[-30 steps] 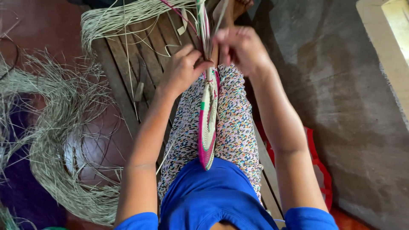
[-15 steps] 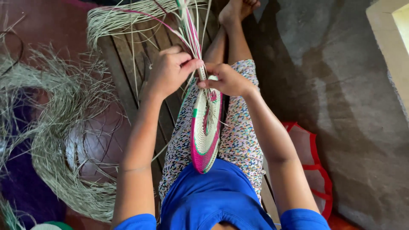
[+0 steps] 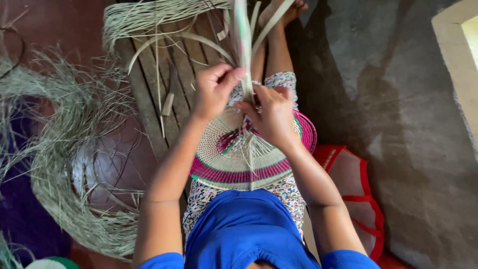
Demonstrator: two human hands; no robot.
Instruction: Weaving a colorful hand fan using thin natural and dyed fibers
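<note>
Cream woven disc point(image 3: 234, 159) with pink, green bands.

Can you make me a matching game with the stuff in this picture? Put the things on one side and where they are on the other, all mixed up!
Things:
1. round woven mat
2. red bag
3. big pile of dry grass
4. bare feet

Places:
A. on the floor by the person's left side
B. at the top, past the hands
C. on the person's lap
D. on the floor by the person's right side

Pairs: 1-C, 2-D, 3-A, 4-B
</note>
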